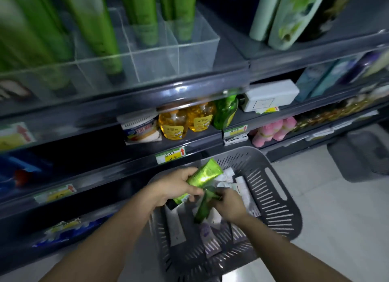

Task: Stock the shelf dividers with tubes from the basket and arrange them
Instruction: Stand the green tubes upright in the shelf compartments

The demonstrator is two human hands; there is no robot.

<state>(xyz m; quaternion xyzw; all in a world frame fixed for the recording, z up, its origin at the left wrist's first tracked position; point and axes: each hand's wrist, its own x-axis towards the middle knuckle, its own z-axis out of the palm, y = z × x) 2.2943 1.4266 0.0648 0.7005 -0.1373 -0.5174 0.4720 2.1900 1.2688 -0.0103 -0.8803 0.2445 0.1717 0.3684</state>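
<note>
Over the grey slotted basket (275, 201) on the floor, my left hand (174, 187) grips a bright green tube (205, 174) that points up and right. My right hand (228, 204) closes on a darker green tube (203, 209) lying in the basket. Several white tubes (175, 225) lie in the basket under them. On the top shelf, clear acrylic dividers (155, 52) hold several tall green tubes (94, 29) standing upright; the right-hand compartments look bare at the front.
Dark shelves run along the left and back. The middle shelf carries yellow pump bottles (173, 124), a green bottle (225, 111) and pink bottles (273, 130). A grey bin (362, 155) stands on the pale floor at the right.
</note>
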